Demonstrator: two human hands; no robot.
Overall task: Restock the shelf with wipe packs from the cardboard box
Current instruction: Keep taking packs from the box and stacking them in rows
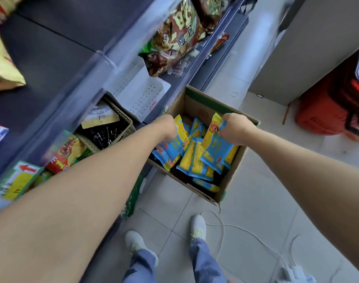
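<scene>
An open cardboard box stands on the floor beside the shelf. It holds several blue and yellow wipe packs, lying loose and on edge. My left hand reaches into the box's left side and is closed on a wipe pack. My right hand is over the box's far right part, gripping another wipe pack by its top so it hangs upright.
The shelf on the left carries snack bags, a white perforated divider tray, a beige basket with dark items and price tags. A red basket stands at the right. A white cable trails on the tiled floor by my feet.
</scene>
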